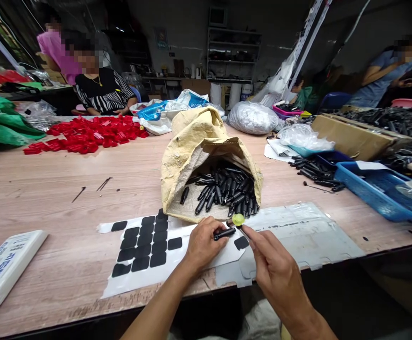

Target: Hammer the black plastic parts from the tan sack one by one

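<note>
My left hand [204,242] is closed around a slim black tube-shaped part [224,233] that points to the right. Opposite it, my right hand [277,264] pinches a thin dark piece [242,229] close to the tube's end; its kind is hard to make out. A small yellow-green round thing [238,219] shows just above those fingertips. Under both hands lies a white sheet [199,259] bearing black rounded-square stickers [142,249]. Just beyond, a yellow woven sack [177,174] lies with its mouth towards me, holding many black tube-shaped parts [223,189].
A white box [11,264] lies at left, and red pieces [92,134] are heaped farther back. To the right are a blue basket [369,193], more black parts [312,172] and a cardboard box [355,134]. A person in a striped top [103,94] sits across the table.
</note>
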Available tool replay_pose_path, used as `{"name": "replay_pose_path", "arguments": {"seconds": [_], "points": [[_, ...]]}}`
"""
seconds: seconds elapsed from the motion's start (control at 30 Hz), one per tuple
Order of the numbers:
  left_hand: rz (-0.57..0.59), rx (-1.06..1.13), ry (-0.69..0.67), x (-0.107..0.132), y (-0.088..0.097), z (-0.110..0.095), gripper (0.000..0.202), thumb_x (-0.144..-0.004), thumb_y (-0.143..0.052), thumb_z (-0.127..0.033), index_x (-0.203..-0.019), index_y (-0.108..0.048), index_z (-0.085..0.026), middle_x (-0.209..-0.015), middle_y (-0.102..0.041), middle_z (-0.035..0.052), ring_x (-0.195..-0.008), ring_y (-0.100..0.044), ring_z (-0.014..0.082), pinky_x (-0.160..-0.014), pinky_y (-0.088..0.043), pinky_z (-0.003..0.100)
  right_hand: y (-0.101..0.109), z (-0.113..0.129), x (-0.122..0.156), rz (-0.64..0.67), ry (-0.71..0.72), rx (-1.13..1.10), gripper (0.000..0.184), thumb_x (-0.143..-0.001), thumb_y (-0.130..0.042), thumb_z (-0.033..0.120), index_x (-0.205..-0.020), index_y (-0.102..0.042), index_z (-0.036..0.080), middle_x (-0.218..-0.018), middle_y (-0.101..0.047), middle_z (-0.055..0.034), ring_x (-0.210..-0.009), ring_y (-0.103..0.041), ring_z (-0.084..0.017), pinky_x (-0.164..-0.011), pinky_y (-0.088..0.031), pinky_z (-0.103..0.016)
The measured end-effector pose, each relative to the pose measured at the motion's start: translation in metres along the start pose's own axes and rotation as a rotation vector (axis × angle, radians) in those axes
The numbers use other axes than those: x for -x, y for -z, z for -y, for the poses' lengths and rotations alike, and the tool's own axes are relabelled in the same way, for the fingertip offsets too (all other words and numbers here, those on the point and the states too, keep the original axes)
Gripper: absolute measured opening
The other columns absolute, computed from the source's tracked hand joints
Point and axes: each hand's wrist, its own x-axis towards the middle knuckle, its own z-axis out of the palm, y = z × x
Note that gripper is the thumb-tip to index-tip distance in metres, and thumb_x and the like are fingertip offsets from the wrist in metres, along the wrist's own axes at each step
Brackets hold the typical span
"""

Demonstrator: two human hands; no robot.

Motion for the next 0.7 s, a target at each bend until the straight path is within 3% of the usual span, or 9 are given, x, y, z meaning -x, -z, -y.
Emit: {"name": "replay_pose_path", "arguments": {"seconds": [0.13,0.23,0.33,0.47,0.57,0.7], "points": [[-0.010,-0.010,-0.020,0.001,0.000,-0.001,0.017,-0.077,-0.071,-0.015,-0.092,-0.071,-0.023,-0.089,-0.065,0.0011,-0.093,-0.060,0.0213,-0.081,-0.045,0.032,-0.005,0.003,0.004,0.071,-0.016,0.042,0.047,-0.099,-0.039,0.011,-0.135,-0.063,0.029,-0.091,-0.065,-0.0038,-0.085,-0.064,-0.017,-0.079,-0.052,-0.028],[-0.011,-0.027,-0.035,0.001,0.001,-0.002,0.019,-0.074,-0.071,-0.014,-0.091,-0.069,-0.022,-0.089,-0.065,0.0012,-0.091,-0.059,0.0212,-0.082,-0.045,0.032,0.003,-0.009,-0.001,0.034,-0.041,0.035,0.041,-0.101,-0.042,0.017,-0.135,-0.063,0.028,-0.100,-0.068,-0.0050,-0.094,-0.065,-0.018,-0.086,-0.051,-0.029],[0.008,-0.028,-0.031,0.002,0.003,-0.001,0.015,-0.077,-0.070,-0.017,-0.091,-0.069,-0.021,-0.089,-0.065,0.0016,-0.091,-0.059,0.0215,-0.081,-0.044,0.032,0.022,-0.037,-0.013,-0.093,-0.092,0.139,0.035,-0.101,-0.048,0.026,-0.131,-0.066,0.025,-0.106,-0.070,-0.0067,-0.100,-0.065,-0.020,-0.091,-0.049,-0.031],[0.027,0.047,-0.026,0.002,0.006,0.001,0.015,-0.092,-0.061,-0.031,-0.100,-0.070,-0.023,-0.097,-0.068,0.0025,-0.097,-0.060,0.0222,-0.085,-0.044,0.034,0.042,-0.094,-0.027,-0.182,-0.267,0.464,0.033,-0.097,-0.051,0.027,-0.124,-0.070,0.022,-0.097,-0.069,-0.0069,-0.094,-0.062,-0.023,-0.082,-0.045,-0.034],[0.045,0.075,-0.013,0.002,0.008,0.001,0.025,-0.100,-0.049,-0.037,-0.102,-0.071,-0.023,-0.100,-0.068,0.0027,-0.100,-0.060,0.0225,-0.088,-0.043,0.035,0.043,-0.129,-0.032,-0.157,-0.429,0.621,0.033,-0.096,-0.051,0.026,-0.122,-0.072,0.023,-0.099,-0.068,-0.0075,-0.093,-0.060,-0.024,-0.076,-0.041,-0.034],[0.045,0.064,-0.010,0.001,0.006,0.003,0.030,-0.102,-0.043,-0.037,-0.099,-0.070,-0.023,-0.101,-0.068,0.0030,-0.101,-0.059,0.0224,-0.091,-0.042,0.036,0.032,-0.148,-0.032,-0.136,-0.500,0.742,0.034,-0.097,-0.051,0.027,-0.123,-0.072,0.024,-0.099,-0.065,-0.0091,-0.090,-0.056,-0.023,-0.071,-0.035,-0.034]]}}
